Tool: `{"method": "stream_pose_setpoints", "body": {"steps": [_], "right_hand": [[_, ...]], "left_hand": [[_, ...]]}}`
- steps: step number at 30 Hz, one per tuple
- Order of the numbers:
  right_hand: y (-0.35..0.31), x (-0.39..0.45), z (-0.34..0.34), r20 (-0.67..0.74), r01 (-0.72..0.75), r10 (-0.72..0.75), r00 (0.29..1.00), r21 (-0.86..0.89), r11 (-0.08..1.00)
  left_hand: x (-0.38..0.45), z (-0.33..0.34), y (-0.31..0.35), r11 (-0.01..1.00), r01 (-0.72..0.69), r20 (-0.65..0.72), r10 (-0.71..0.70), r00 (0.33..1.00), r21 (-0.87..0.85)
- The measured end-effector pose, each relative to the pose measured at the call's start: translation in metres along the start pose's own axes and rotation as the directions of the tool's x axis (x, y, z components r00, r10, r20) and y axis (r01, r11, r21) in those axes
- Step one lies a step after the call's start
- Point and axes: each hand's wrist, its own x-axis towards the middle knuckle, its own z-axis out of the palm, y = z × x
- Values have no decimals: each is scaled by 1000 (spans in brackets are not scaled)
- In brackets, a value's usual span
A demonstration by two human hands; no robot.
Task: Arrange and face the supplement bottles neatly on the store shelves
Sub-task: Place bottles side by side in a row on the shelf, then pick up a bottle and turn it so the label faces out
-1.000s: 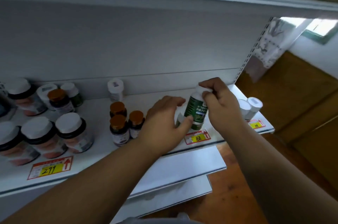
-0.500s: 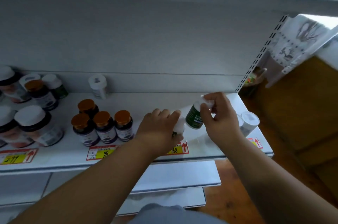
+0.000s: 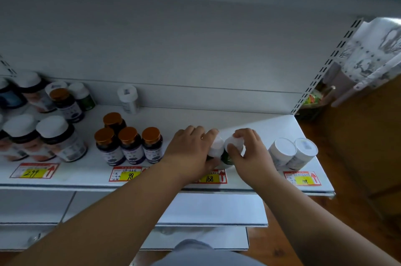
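Head view, looking down on one white shelf (image 3: 271, 126) with price tags along its front lip.

Progress, as judged from the layout:
- Done or nearly done: four gold-capped bottles (image 3: 130, 142) stand upright in a tight cluster behind the "98" tag (image 3: 128, 174), three in front and one behind. Two white tubs (image 3: 290, 152) sit touching each other at the right end, behind the "108" tag (image 3: 303, 179).
- In hand: two green bottles with white caps, side by side behind the "168" tag (image 3: 213, 177), near the front edge.
- Left to do: the large white-capped jars (image 3: 54, 137) at far left look tilted and bunched, with mixed bottles crowded behind them. One lone white bottle (image 3: 128, 98) stands at the back wall, apart from any group.

Hands:
- Left hand (image 3: 191, 152) reaches in palm down, fingers curled over and gripping the left green bottle (image 3: 216, 146); only its cap and a sliver of body show.
- Right hand (image 3: 251, 155) grips the right green bottle (image 3: 231, 148), thumb and fingers pinched on the cap, green body visible below.
- Both bottles appear upright on the shelf, touching or nearly so; labels too hidden to tell whether they face front.
- Both forearms come in from below, converging on the pair.
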Motion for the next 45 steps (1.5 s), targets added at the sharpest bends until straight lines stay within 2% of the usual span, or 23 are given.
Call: {"method": "stream_pose_setpoints", "body": {"steps": [4,7,9,12,15,17,19,22,27,30,32,34,37,39,41,45], "right_hand": [[-42,22,7,-80,109,-112,991,-38,993],[-90,55,30,-55,227,-228,972,-31,973],[-120,80,56,-1,275,-275,961,-19,961],[-157,118,106,215,247,-222,951,-95,964],[-182,153,155,408,263,-163,898,-202,943],[-190,169,180,487,264,-117,865,-245,933],[-193,176,200,521,261,-72,851,-300,918],[-198,176,215,463,215,13,886,-436,874],[-210,174,222,438,185,50,897,-476,860],[-213,173,220,415,144,59,908,-441,886],[-215,169,214,363,32,114,925,-373,927],[-218,164,204,273,-115,186,944,-257,960],[-227,150,182,137,-231,234,963,-35,972],[-238,136,167,110,-282,267,957,150,948],[-248,122,155,128,-318,293,947,290,903],[-258,102,142,154,-307,266,952,428,850]], "left_hand": [[-17,-30,-19,995,46,-132,-57,990,-83],[-37,-56,-57,993,69,-269,-93,959,-98],[-52,-71,-89,987,122,-314,-149,938,-103],[-71,-85,-140,979,186,-281,-202,938,-81],[-83,-96,-185,978,193,-238,-206,949,-75],[-88,-100,-210,981,181,-231,-193,954,-70],[-92,-104,-230,989,139,-232,-146,962,-49],[-94,-108,-251,996,82,-217,-88,972,-37],[-88,-105,-276,998,-6,-171,-4,985,-61],[-86,-103,-281,993,-45,-182,25,983,-105],[-87,-101,-284,988,-76,-197,49,979,-131],[-85,-101,-288,981,-92,-230,51,972,-172],[-79,-101,-286,947,-55,-279,-38,959,-317],[-75,-101,-277,895,-22,-288,-119,950,-445],[-72,-101,-266,824,-42,-273,-138,952,-565],[-68,-102,-248,663,-83,-216,-122,969,-744]]}}
